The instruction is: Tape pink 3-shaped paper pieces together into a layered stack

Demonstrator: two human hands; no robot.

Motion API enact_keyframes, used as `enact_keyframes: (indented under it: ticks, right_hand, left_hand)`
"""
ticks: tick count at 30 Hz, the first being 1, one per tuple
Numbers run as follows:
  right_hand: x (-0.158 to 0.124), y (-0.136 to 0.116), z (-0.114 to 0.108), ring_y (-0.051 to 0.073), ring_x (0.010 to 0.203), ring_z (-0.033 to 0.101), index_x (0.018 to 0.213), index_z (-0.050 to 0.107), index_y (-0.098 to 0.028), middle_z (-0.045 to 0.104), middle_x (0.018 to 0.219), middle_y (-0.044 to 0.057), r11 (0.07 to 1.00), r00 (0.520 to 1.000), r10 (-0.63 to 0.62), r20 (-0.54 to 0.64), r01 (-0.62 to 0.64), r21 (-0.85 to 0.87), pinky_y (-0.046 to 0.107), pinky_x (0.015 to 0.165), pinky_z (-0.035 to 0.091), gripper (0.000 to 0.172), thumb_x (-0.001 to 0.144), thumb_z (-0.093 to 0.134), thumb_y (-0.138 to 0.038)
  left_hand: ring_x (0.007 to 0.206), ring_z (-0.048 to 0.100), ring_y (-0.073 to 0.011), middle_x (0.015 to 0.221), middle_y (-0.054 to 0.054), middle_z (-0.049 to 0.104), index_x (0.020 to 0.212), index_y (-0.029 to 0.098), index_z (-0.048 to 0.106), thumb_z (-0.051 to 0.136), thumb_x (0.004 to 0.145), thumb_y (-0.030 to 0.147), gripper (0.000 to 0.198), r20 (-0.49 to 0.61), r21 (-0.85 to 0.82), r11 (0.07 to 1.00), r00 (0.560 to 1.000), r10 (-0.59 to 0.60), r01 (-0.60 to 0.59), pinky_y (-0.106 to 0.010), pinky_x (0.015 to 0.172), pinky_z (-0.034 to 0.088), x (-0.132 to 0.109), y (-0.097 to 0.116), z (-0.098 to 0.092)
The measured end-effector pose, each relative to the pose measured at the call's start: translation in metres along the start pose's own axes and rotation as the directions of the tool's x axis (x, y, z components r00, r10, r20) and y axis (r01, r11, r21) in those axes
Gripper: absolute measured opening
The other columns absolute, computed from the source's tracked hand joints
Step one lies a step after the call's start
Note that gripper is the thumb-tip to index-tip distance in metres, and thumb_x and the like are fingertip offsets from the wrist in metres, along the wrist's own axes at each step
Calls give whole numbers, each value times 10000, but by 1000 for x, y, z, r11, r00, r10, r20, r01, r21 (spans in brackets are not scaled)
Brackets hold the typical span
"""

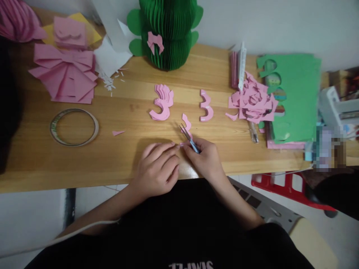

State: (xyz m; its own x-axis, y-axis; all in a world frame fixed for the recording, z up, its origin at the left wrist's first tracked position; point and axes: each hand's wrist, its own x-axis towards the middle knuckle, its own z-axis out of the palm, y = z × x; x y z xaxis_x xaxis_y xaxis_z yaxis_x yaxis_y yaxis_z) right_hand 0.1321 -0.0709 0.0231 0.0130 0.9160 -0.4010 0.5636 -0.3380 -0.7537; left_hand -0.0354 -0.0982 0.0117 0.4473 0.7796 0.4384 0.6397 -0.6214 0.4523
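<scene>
My right hand (206, 158) grips small scissors (188, 137) whose blades point up and left at a pink curved paper piece (186, 124). My left hand (158, 168) rests near the table's front edge with its fingers curled, their tips pinching the lower end of that pink paper right beside the scissors. Past my hands lie a stack of pink "3"-shaped cut-outs (162, 102) and another pink "3" piece (206, 106).
A green honeycomb paper cactus (168, 33) stands at the back. Pink folded bows (66, 73) and a tape ring (74, 127) lie left. A heap of pink scraps (252, 101), green sheets (294, 93) and a small metal tool (254, 132) lie right. A red stool (283, 188) sits below.
</scene>
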Motion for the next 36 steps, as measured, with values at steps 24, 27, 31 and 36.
enact_keyframes:
  ticks: [24,27,31,36]
  right_hand:
    - [2,-2,-2,174,610,607,726,661,-175,703,674,47,996,999,-5,-49,0,-91,287,599,431,154,782,663,-318]
    - [4,-5,-2,201,654,635,731,633,-176,711,714,67,988,999,1,-40,-7,-151,307,629,437,131,789,640,-293]
    - [5,-2,-2,216,698,658,759,617,-180,715,755,77,994,998,-3,-63,-4,-113,320,672,449,86,775,629,-263]
    - [2,10,-3,171,665,621,772,630,-176,694,742,40,990,995,-40,-93,52,129,290,657,439,69,743,614,-237]
  left_hand:
    - [981,698,-285,1044,-152,760,879,130,699,488,927,298,274,159,259,930,961,225,-260,-406,830,520,6,0,-4]
    - [982,695,-307,1046,-175,755,915,117,697,485,927,316,292,178,256,930,958,223,-264,-422,824,523,7,1,-5]
    - [968,691,-346,1030,-216,746,935,65,689,514,913,297,291,173,221,940,959,224,-259,-454,813,523,8,3,-5]
    - [1033,665,-323,1060,-163,740,936,127,663,569,888,249,161,165,-116,991,985,-51,71,-474,879,513,11,-1,-9]
